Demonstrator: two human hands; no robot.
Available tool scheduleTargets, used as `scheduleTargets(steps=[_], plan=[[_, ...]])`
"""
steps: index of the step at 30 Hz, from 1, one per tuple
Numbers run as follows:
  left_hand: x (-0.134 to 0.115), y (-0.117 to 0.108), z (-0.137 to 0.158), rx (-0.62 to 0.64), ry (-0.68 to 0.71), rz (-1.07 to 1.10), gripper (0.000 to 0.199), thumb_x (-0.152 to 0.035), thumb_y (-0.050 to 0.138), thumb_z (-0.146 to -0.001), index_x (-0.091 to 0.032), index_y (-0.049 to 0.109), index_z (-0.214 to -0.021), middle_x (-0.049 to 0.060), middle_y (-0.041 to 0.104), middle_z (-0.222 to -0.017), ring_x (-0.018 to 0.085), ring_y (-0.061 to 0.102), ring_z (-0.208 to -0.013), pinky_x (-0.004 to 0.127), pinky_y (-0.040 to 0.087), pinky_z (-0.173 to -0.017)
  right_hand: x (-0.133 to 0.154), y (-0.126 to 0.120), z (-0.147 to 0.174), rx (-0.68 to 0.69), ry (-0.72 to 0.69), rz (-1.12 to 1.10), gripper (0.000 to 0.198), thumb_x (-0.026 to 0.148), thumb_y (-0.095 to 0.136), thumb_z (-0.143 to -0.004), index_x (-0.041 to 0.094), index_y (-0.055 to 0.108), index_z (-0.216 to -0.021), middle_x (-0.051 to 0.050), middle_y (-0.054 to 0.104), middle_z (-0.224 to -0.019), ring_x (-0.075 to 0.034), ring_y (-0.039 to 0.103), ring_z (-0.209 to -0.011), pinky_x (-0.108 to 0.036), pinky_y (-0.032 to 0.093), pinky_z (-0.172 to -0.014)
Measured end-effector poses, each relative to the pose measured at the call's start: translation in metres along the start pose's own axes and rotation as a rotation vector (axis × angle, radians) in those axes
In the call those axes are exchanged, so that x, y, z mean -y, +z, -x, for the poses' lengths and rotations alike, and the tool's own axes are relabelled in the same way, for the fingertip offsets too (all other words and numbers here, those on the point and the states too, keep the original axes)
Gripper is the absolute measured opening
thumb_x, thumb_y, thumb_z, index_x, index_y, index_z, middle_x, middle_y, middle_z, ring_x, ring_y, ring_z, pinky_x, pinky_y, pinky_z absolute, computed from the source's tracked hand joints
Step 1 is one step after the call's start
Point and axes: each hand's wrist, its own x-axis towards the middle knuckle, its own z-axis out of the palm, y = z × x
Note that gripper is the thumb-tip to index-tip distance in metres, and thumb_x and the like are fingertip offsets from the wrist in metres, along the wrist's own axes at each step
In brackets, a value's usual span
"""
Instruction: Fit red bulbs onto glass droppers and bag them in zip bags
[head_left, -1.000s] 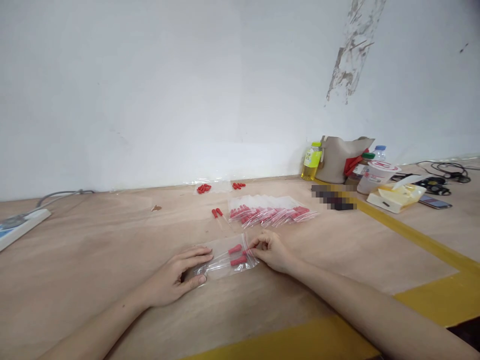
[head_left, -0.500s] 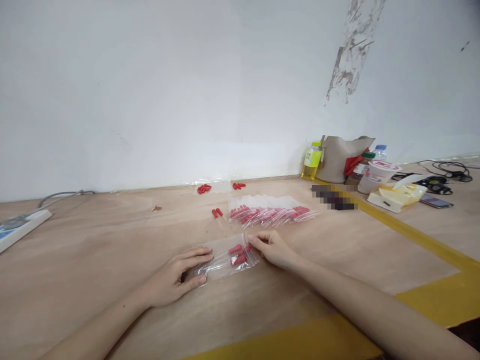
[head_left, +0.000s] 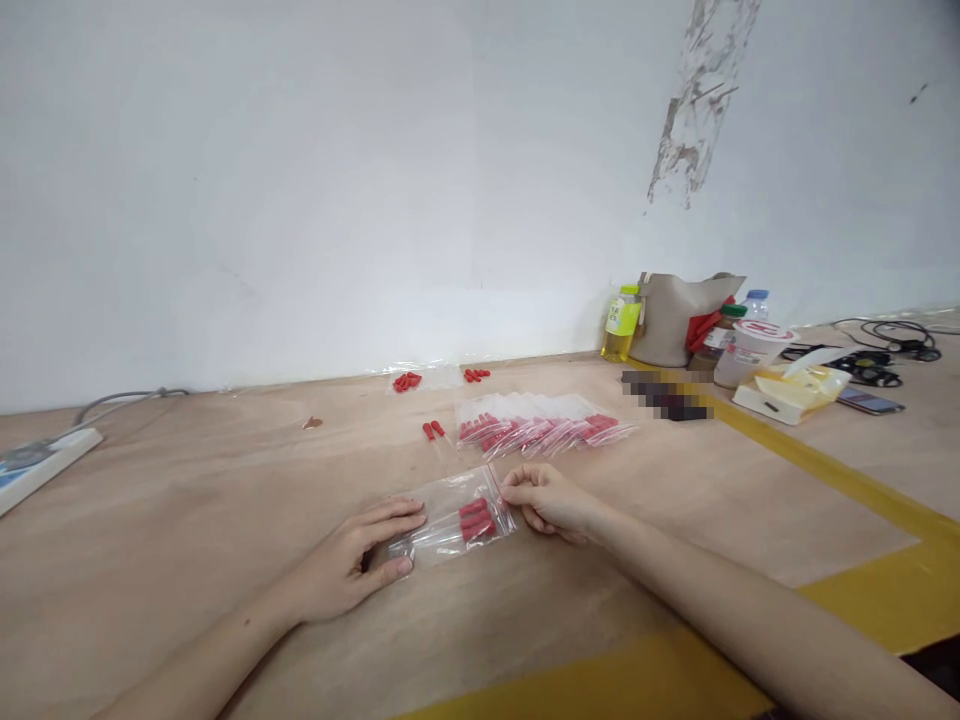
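Observation:
A clear zip-lock bag [head_left: 442,495] lies flat on the table between my hands. Inside it are glass droppers whose red rubber bulbs [head_left: 477,520] sit side by side near the zip end. My left hand [head_left: 364,550] rests on the bag's left end, thumb and fingers spread. At the right end, my right hand [head_left: 551,502] pinches the bag's edge by the zip strip between thumb and forefinger. Just beyond the bag, two loose droppers [head_left: 433,431] with red bulbs lie together. Right of them is a fanned row of filled zip-lock bags [head_left: 536,425].
Red bulbs [head_left: 407,382] on clear plastic lie by the wall, with more red bulbs [head_left: 476,375] beside them. A yellow-capped bottle [head_left: 620,325], a grey bag [head_left: 664,320], a lidded cup [head_left: 752,355], a tissue pack [head_left: 791,392] and a phone [head_left: 870,401] stand right. A power strip [head_left: 56,465] is left.
The red bulbs inside the bag have shifted from scattered to lined up side by side. My right hand's fingers have curled slightly at the zip edge. My left hand stays put.

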Motion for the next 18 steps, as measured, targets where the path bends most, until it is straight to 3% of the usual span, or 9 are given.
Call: scheduleTargets(steps=[4, 6, 8, 13, 18], plan=[[0.001, 0.0, 0.0, 0.003, 0.004, -0.007, 0.041, -0.037, 0.047, -0.084, -0.029, 0.045, -0.125, 0.002, 0.042, -0.133, 0.022, 0.036, -0.123, 0.039, 0.032, -0.102, 0.007, -0.01, -0.013, -0.28, -0.36, 0.323, 0.007, 0.018, 0.057, -0.064, 0.016, 0.054, -0.07, 0.001, 0.059, -0.065, -0.009, 0.052, -0.055, -0.02, 0.039, -0.053], [0.001, 0.0, 0.0, 0.008, 0.003, -0.013, 0.042, -0.037, 0.047, -0.084, -0.028, 0.044, -0.125, 0.003, 0.042, -0.133, 0.022, 0.035, -0.123, 0.04, 0.032, -0.101, 0.018, -0.013, -0.023, -0.332, -0.509, 0.532, 0.004, 0.015, 0.055, -0.065, 0.016, 0.058, -0.067, -0.002, 0.062, -0.07, -0.012, 0.055, -0.066, -0.023, 0.041, -0.062], [0.001, 0.0, 0.0, 0.01, 0.004, -0.015, 0.042, -0.037, 0.047, -0.084, -0.028, 0.044, -0.125, 0.003, 0.042, -0.133, 0.023, 0.035, -0.123, 0.041, 0.032, -0.101, 0.03, -0.011, -0.038, -0.325, -0.569, 0.688, 0.009, 0.013, 0.053, -0.068, 0.017, 0.061, -0.069, -0.002, 0.064, -0.074, -0.014, 0.057, -0.072, -0.024, 0.041, -0.067], [0.001, 0.001, 0.0, 0.003, 0.015, 0.008, 0.042, -0.036, 0.048, -0.084, -0.028, 0.044, -0.125, 0.003, 0.042, -0.132, 0.023, 0.036, -0.122, 0.041, 0.032, -0.101, 0.058, 0.017, -0.086, -0.26, -0.411, 0.87, 0.018, 0.011, 0.056, -0.067, 0.013, 0.062, -0.084, -0.008, 0.065, -0.087, -0.019, 0.058, -0.083, -0.026, 0.041, -0.072], [0.003, 0.002, 0.0, -0.019, 0.033, 0.004, 0.042, -0.036, 0.049, -0.083, -0.028, 0.046, -0.124, 0.004, 0.043, -0.131, 0.024, 0.037, -0.121, 0.042, 0.033, -0.1, 0.061, 0.05, -0.118, -0.29, -0.25, 0.894, 0.028, 0.017, 0.059, -0.068, 0.008, 0.058, -0.095, -0.02, 0.062, -0.095, -0.028, 0.059, -0.086, -0.033, 0.042, -0.067]])
